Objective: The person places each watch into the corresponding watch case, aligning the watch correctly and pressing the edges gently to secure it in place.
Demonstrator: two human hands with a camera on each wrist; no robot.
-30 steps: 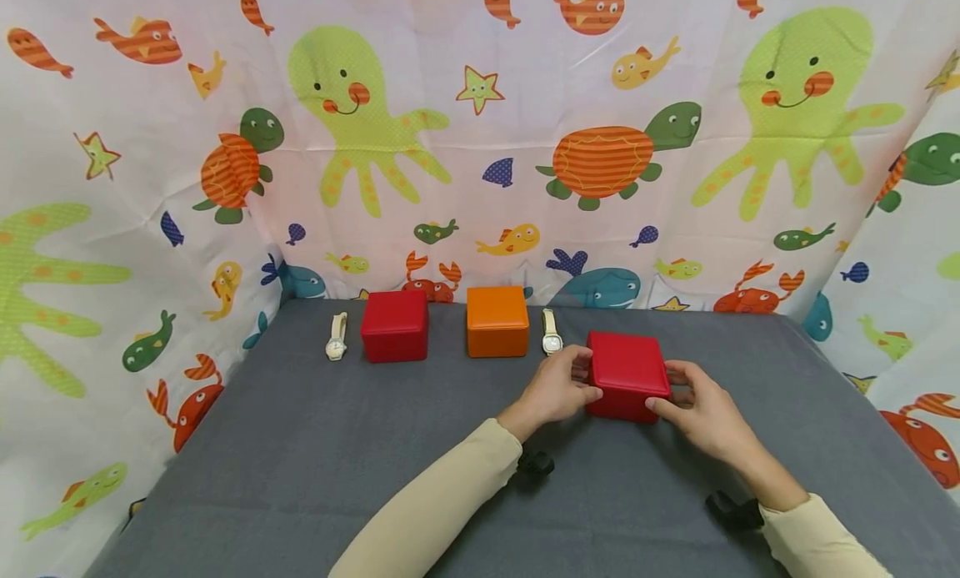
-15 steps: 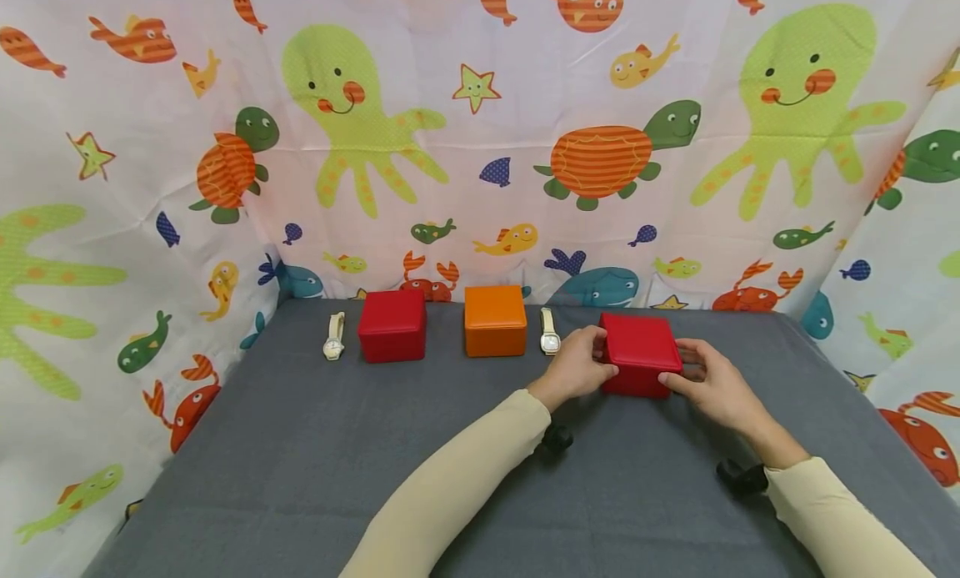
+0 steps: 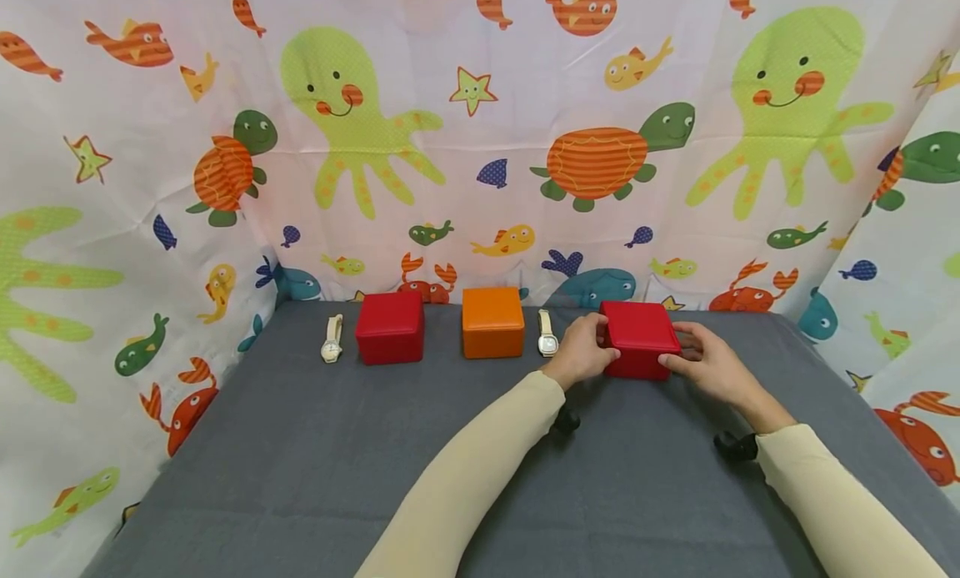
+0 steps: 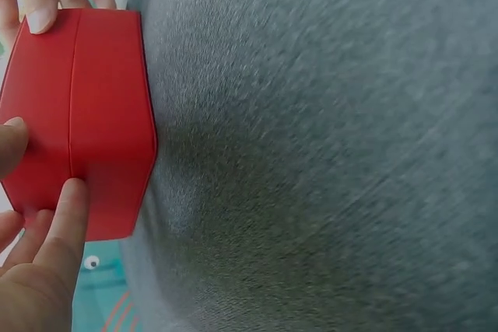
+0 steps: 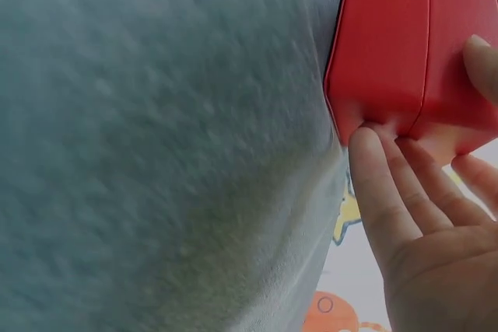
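Observation:
Between both hands at the right back of the table is a red lidded box (image 3: 640,340) with a leather-like skin. My left hand (image 3: 581,349) grips its left side, thumb on the front face. From the other side my right hand (image 3: 708,361) holds it, thumb at the front right corner. A closed lid seam runs round the red box (image 4: 109,99) in the left wrist view, and fingers press its side near that seam. In the right wrist view, the fingers of the right hand (image 5: 436,246) touch the side face, low near the cloth.
Left of the held box lies a cream-strapped watch (image 3: 547,336). Farther left stand an orange box (image 3: 492,324) and a second red box (image 3: 390,328), then another watch (image 3: 332,339). Grey cloth (image 3: 300,478) covers the table; a sea-animal curtain (image 3: 465,169) rises behind.
Both hands have moved the red box away from the person, toward the back edge, and slightly right. It now stands roughly in line with the other boxes and watches, which stayed put.

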